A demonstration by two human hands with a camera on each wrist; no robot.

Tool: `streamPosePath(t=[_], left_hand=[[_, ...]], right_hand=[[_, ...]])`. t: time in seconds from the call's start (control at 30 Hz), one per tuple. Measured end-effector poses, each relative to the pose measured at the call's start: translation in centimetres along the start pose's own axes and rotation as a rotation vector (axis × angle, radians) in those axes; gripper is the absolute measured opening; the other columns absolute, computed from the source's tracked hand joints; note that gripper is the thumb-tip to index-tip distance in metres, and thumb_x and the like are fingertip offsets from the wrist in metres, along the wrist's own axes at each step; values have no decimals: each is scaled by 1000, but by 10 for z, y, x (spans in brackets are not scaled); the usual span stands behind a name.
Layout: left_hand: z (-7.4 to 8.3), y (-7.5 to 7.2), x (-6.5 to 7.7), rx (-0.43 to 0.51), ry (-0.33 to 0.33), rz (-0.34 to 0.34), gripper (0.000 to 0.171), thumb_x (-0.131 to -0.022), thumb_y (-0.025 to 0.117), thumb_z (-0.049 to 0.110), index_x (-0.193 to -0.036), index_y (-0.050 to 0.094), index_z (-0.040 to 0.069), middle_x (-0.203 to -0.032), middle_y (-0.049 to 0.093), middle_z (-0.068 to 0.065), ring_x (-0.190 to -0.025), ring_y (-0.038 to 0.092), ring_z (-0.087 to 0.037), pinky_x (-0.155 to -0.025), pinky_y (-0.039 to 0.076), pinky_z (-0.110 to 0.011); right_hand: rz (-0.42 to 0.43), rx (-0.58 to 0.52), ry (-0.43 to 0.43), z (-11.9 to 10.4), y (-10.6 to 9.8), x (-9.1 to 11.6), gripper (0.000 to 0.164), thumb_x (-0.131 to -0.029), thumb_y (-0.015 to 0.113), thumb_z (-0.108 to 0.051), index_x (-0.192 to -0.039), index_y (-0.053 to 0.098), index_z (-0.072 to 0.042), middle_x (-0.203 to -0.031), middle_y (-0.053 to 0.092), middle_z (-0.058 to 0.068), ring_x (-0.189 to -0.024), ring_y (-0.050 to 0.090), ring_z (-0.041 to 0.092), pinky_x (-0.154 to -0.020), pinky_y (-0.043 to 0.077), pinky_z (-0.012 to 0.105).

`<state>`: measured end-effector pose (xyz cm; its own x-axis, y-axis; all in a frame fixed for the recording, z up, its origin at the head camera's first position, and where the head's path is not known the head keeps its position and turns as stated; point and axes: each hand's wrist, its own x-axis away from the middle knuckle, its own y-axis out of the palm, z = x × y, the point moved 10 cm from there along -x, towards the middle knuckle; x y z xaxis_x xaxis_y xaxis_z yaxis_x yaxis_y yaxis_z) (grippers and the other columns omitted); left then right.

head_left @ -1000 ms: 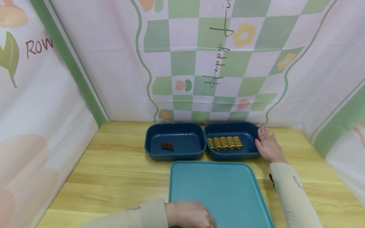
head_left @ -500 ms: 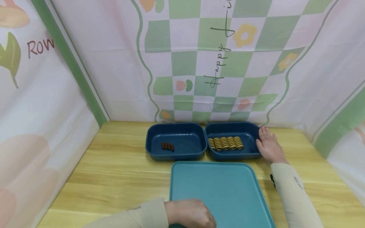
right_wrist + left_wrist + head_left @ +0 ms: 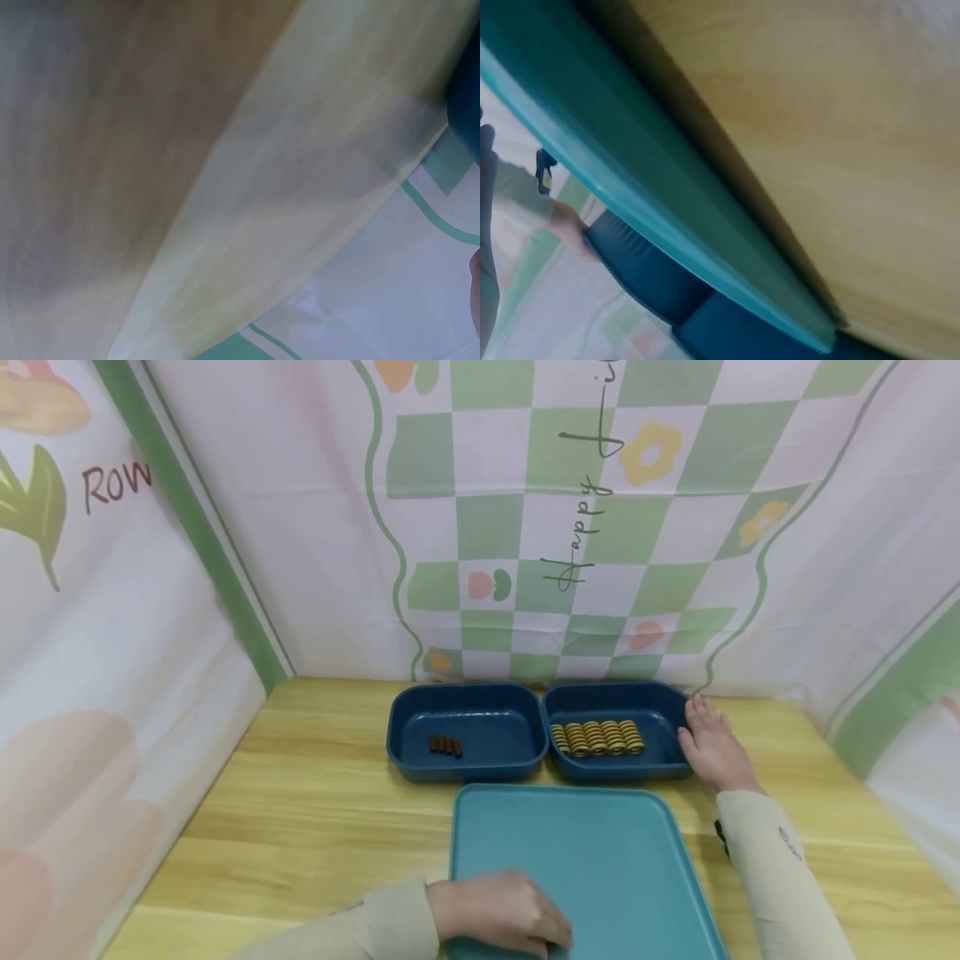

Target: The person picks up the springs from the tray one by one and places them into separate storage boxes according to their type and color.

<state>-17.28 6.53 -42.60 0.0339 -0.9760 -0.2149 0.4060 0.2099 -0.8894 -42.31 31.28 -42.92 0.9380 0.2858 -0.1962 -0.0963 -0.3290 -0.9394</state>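
Note:
My right hand (image 3: 716, 747) rests at the right end of a navy box (image 3: 622, 770), its fingers extended along the rim and its thumb at the inner edge. Rows of gold-and-dark ridged round pieces (image 3: 597, 737) lie in that box. Side by side with it, a second navy box (image 3: 468, 770) holds several short dark brown sticks (image 3: 446, 745). Over the near part of a teal tray (image 3: 562, 843) is my left hand (image 3: 506, 910), back upward and fingers bent down; its fingertips are partly hidden, so I cannot tell whether they hold anything. The left wrist view shows the tray's edge (image 3: 660, 217) close up.
Both boxes stand at the back of a wooden table (image 3: 322, 810), against a printed checkered cloth (image 3: 555, 527). More printed cloth (image 3: 135, 693) hangs at the left side. A dark band (image 3: 722, 837) shows at the right sleeve (image 3: 776, 868).
My left hand has shifted slightly, and more of its bent fingers shows over the tray. The whole head view has drifted a little to the right. My right hand stays at the box's end.

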Motion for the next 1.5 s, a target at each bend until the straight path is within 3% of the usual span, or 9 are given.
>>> streamPosePath(t=[0.17, 0.3, 0.43, 0.57, 0.77, 0.93, 1.17, 1.4, 1.5], left_hand=[[-11, -34, 7, 3, -19, 259, 32, -83, 75, 16, -112, 70, 3, -111, 70, -2, -105, 60, 2, -88, 41, -7], [-26, -55, 16, 149, -108, 438, 34, -78, 78, 12, -110, 71, 1, -109, 70, -5, -103, 60, 4, -84, 47, -12], [-43, -59, 23, 482, -224, 540, 34, -76, 78, 4, -108, 71, -3, -107, 70, -11, -100, 63, 0, -82, 54, -27], [-60, -54, 32, 851, -367, 626, 32, -77, 74, -3, -109, 69, -7, -109, 69, -16, -101, 66, -13, -85, 53, -40], [-79, -51, 45, 1129, -521, 755, 35, -80, 71, -5, -114, 65, -11, -111, 67, -18, -98, 67, -16, -83, 54, -36], [-89, -55, 53, 1203, -507, 873, 40, -81, 74, 4, -116, 62, -11, -112, 67, -15, -98, 66, -13, -81, 54, -29], [-97, -58, 57, 1219, -467, 936, 25, -79, 79, 22, -104, 75, 21, -109, 70, -1, -102, 64, -12, -85, 52, -27], [-109, -69, 65, 1067, -511, 994, 38, -83, 73, 6, -115, 63, -10, -109, 69, -9, -101, 66, -15, -84, 53, -29], [-117, -77, 70, 1013, -534, 1030, 37, -84, 72, 6, -116, 63, -9, -110, 69, -10, -101, 66, -17, -87, 52, -31]], right_hand=[[14, -8, -3, 0, -2, 0, 55, -103, 31, -18, -141, 17, 20, -148, 10, 38, -139, 3, 47, -111, 4, 60], [15, -11, -3, 0, -2, 0, 56, -104, 30, -19, -142, 17, 20, -148, 11, 38, -140, 3, 47, -112, 0, 58], [18, -15, -4, 1, -2, 0, 56, -103, 30, -19, -142, 17, 19, -148, 11, 38, -139, 3, 47, -112, -1, 57], [21, -12, -6, 1, -1, 0, 55, -103, 31, -18, -142, 18, 19, -148, 12, 38, -139, 3, 48, -112, 0, 58], [20, -11, -1, 1, -1, 1, 55, -103, 31, -18, -141, 19, 20, -148, 12, 38, -140, 3, 47, -113, -2, 56], [27, -11, -6, 1, -2, 1, 55, -103, 31, -18, -141, 19, 20, -147, 13, 38, -140, 3, 47, -113, -2, 56], [26, 0, -5, 0, -2, 1, 55, -103, 32, -17, -141, 20, 20, -147, 15, 39, -139, 4, 48, -111, 5, 60], [20, 0, 2, -2, -3, 2, 54, -103, 32, -17, -141, 20, 20, -147, 13, 38, -139, 5, 48, -111, 4, 60], [26, 1, 2, -2, -3, 2, 54, -103, 33, -17, -141, 20, 20, -148, 13, 38, -139, 6, 48, -111, 4, 59]])
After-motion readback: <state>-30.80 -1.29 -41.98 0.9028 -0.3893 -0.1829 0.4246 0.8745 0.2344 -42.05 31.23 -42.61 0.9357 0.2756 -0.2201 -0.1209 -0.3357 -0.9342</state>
